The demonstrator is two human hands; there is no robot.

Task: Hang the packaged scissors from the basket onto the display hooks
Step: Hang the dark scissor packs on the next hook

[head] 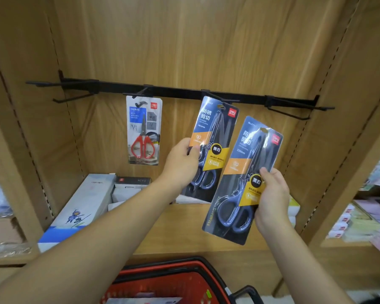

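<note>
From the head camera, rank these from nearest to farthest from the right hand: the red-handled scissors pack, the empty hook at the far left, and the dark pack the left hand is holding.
From the right hand:
1. Dark pack in the left hand, just to its left, by the third hook.
2. Red-handled scissors pack, hanging further left.
3. Empty hook, at the rail's far left end.

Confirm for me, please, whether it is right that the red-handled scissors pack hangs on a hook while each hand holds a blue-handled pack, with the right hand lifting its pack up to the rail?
Not quite: the head view shows the left hand lifting its blue-handled pack up to the rail; the right hand holds its blue-handled pack lower, clear of the hooks. The red-handled scissors pack does hang on a hook.
</note>
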